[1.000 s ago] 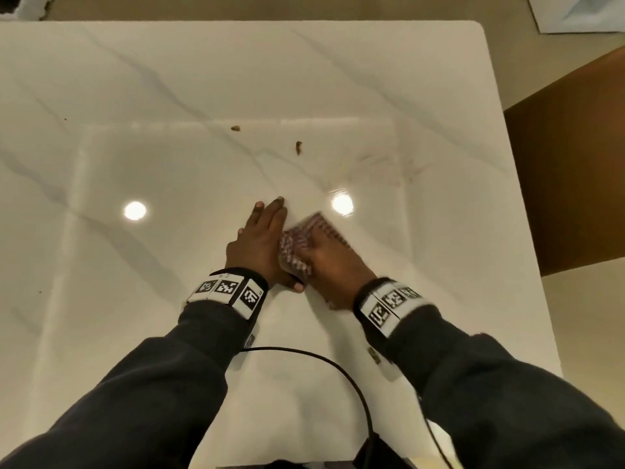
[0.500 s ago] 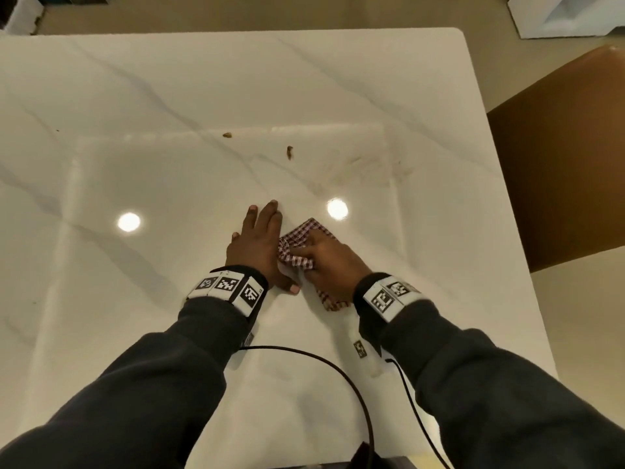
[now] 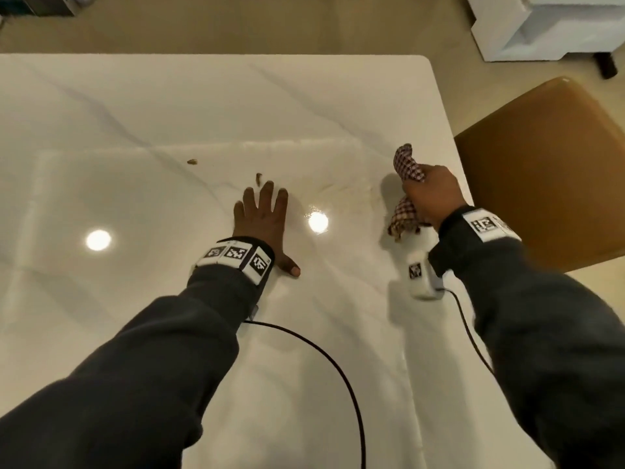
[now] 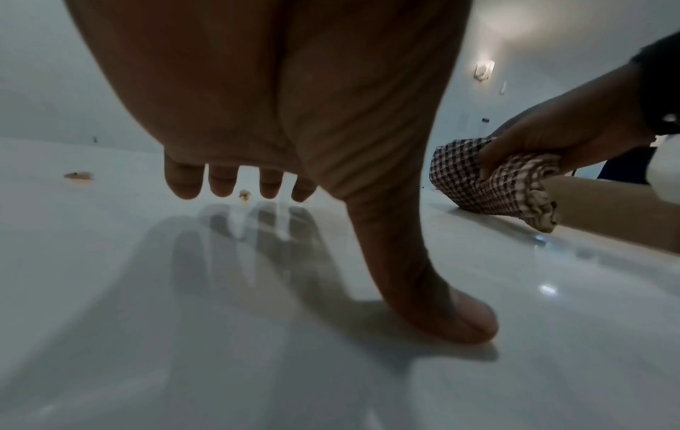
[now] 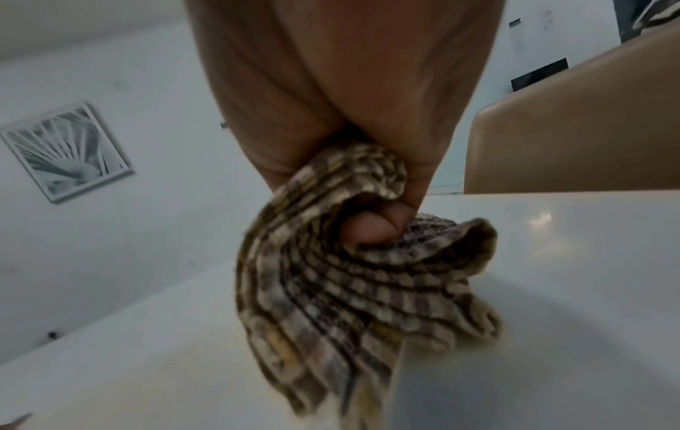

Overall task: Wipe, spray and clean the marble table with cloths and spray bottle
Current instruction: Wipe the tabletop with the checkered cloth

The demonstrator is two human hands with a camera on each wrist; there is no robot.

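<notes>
The right hand (image 3: 431,194) had its grip closed tight around a bunched checked cloth (image 3: 407,170), lifted just above the white surface (image 3: 135,113) near its right edge, probably to carry it to a dirty spot. The left hand (image 3: 262,218) lay flat, grip open, holding nothing, likely to steady the person. Two crumbs (image 3: 259,177) sat just past its fingertips (image 3: 268,187). No spray bottle showed.
</notes>
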